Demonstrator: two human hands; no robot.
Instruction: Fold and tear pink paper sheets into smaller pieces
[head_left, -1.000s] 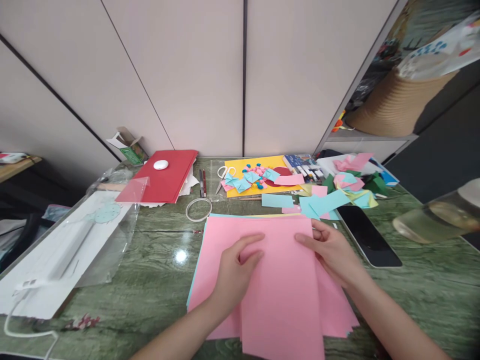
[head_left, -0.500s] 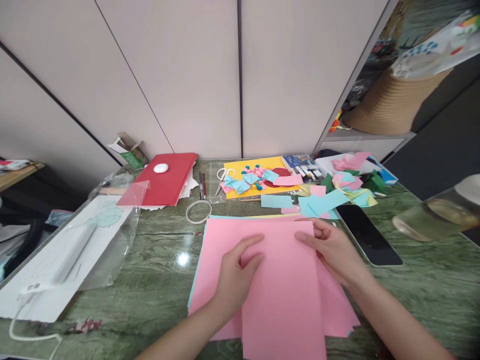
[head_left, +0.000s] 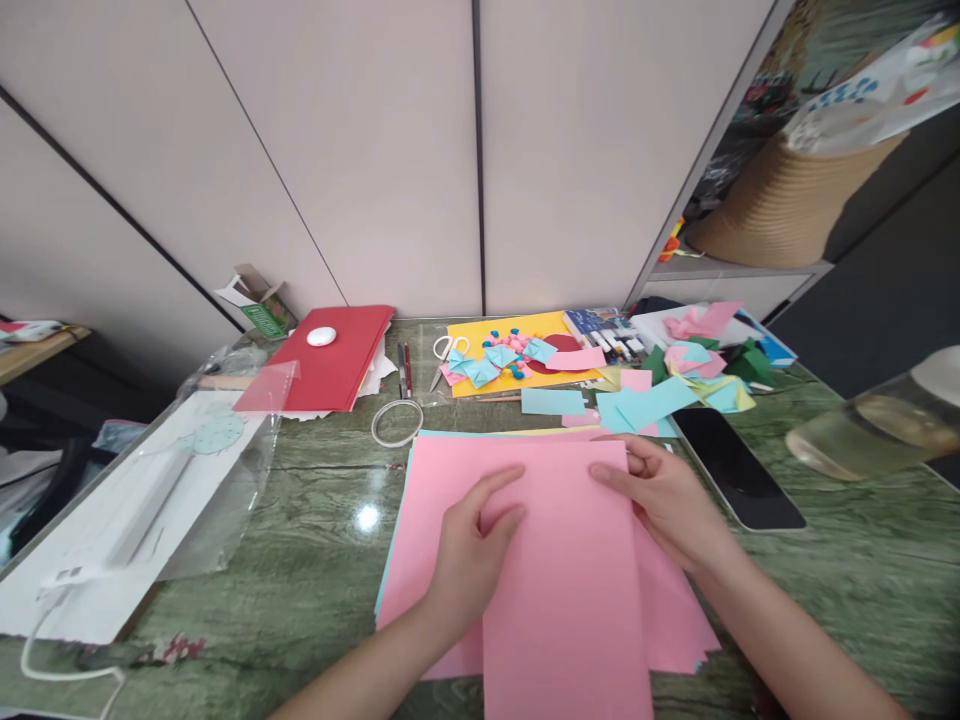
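Note:
A long sheet of pink paper (head_left: 566,600) lies lengthwise over a stack of coloured paper (head_left: 427,510), whose top sheet is pink; light blue and yellow edges peek out. My right hand (head_left: 667,495) pinches the far right corner of the long sheet, thumb on top and fingers beneath. At the sheet's left side rests my left hand (head_left: 476,550), its thumb and forefinger apart and pointing right, with nothing seen between them. Its other fingers are hidden. The near end of the long sheet runs out of the picture.
Behind the stack are light blue paper strips (head_left: 553,402), white scissors (head_left: 450,348), a roll of tape (head_left: 397,424) and a yellow sheet (head_left: 469,330) with small folded pieces. A phone (head_left: 739,470) and a jar of liquid (head_left: 862,435) stand right; a red folder (head_left: 337,350) lies back left.

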